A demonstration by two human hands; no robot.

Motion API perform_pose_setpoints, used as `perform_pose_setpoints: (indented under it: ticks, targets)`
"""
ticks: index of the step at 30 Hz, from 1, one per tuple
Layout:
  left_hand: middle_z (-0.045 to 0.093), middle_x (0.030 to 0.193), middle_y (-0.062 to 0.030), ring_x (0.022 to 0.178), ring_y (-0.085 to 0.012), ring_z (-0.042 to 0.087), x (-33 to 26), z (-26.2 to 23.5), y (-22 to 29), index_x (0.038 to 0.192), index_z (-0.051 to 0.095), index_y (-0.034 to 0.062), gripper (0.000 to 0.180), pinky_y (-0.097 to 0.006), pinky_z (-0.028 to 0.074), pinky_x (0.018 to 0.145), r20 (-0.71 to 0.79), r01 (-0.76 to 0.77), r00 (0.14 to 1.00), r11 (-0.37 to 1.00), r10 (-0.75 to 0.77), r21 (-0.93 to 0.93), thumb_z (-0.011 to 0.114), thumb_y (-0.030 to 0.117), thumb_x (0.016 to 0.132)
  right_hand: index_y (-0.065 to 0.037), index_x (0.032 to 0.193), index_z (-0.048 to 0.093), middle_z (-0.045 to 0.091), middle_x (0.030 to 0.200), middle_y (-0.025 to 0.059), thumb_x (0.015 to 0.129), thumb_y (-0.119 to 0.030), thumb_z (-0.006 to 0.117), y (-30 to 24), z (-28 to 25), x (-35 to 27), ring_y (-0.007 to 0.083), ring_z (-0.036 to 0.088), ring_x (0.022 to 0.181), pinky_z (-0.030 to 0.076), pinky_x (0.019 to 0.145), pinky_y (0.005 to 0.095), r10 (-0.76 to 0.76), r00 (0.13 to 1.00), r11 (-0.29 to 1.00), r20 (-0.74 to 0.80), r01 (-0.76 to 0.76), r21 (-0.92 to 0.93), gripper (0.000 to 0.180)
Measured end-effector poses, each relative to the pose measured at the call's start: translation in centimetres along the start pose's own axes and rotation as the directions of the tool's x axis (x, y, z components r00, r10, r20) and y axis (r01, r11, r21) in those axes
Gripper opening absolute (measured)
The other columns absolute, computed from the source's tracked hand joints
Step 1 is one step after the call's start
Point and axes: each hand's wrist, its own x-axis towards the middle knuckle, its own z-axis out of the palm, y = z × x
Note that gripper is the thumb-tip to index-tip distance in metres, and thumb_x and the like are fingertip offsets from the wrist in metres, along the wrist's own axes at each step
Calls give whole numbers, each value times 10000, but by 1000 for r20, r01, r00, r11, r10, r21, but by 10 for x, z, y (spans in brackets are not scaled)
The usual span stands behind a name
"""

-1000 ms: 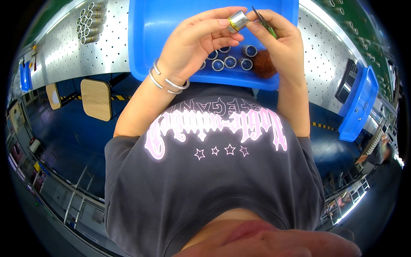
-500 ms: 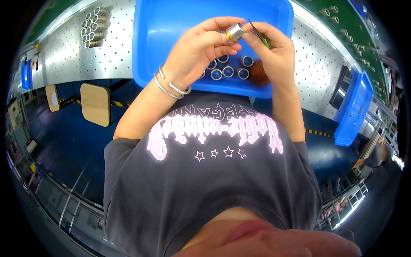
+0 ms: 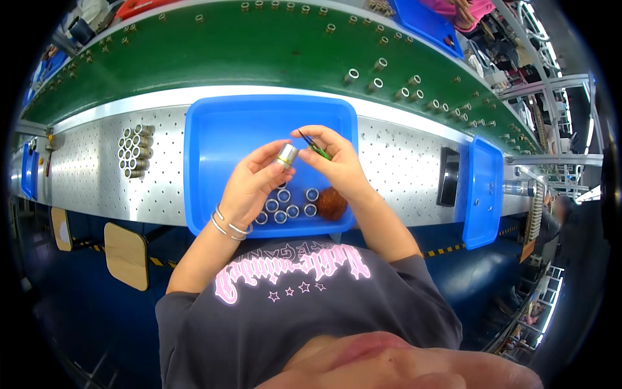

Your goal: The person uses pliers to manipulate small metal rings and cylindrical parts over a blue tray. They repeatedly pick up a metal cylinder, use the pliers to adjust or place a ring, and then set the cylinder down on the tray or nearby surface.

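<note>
Above the blue tray (image 3: pixel 194 165), my left hand (image 3: pixel 256 178) is closed on a short silver metal cylinder (image 3: pixel 287 155) with a yellowish band, pinched between thumb and fingers and tilted. Just to its right, my right hand (image 3: pixel 337 165) grips dark, pointed tweezers (image 3: pixel 319 150) with green sides. The points stick out up and left past the fingers, and the right fingertips are close beside the cylinder. Below my hands, several similar metal cylinders (image 3: pixel 293 211) stand in the tray with their round ends up. A reddish-brown fibrous ball (image 3: pixel 332 204) lies in the tray's near right corner.
A block of metal cylinders (image 3: pixel 134 152) stands left of the tray on the perforated metal table (image 3: pixel 84 162). Beyond runs a green belt (image 3: pixel 259 48) with scattered cylinders. To the right are a black rectangular case (image 3: pixel 448 176) and another blue tray (image 3: pixel 483 194). A co-worker's hand (image 3: pixel 463 13) shows far right.
The view has tilted up, so more of the green belt shows and my hands sit lower in the picture. My hands still hold the cylinder and the tweezers close together.
</note>
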Motion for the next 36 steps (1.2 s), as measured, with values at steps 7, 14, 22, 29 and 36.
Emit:
perform_pose_setpoints:
  ticks: [7,14,22,29,36]
  targets:
    - [613,1064,-87,881,-159,625,1,-9,3,1251,499,1,383,-254,526,765,-45,-47,998,999,47,-8,586,83,887,-16,997,597,573,706,43,927,-176,541,-16,-5,-3,46,460,568,310,507,180,120,993,986,4,-120,112,183]
    - [606,1073,-73,889,-146,619,-6,-6,12,1264,488,2,393,-252,516,769,-94,-37,995,999,39,21,579,76,889,-72,784,581,630,841,197,973,-306,439,-105,46,-12,266,588,686,455,551,334,-699,620,592,357,223,774,332]
    - [601,1104,-58,951,-150,604,-17,-9,13,1259,499,20,396,-270,490,823,-35,-82,996,997,82,1,598,135,893,-43,690,548,668,843,93,996,-209,379,-143,90,-29,236,642,707,485,808,361,-645,637,635,423,137,761,387]
    - [593,1105,-46,907,-121,583,-28,-23,16,1251,501,18,399,-263,481,820,-24,-149,989,989,149,-7,609,142,887,-39,711,570,644,801,122,986,-193,397,-131,106,-27,253,635,704,529,673,378,-603,563,658,566,-50,751,360]
    - [587,1108,-84,900,-145,586,-28,-13,18,1262,487,1,413,-274,488,804,-58,-161,985,987,160,-15,599,104,879,-27,842,593,635,928,190,962,-189,454,-107,95,-3,304,637,750,506,616,365,-728,359,629,584,12,777,244]
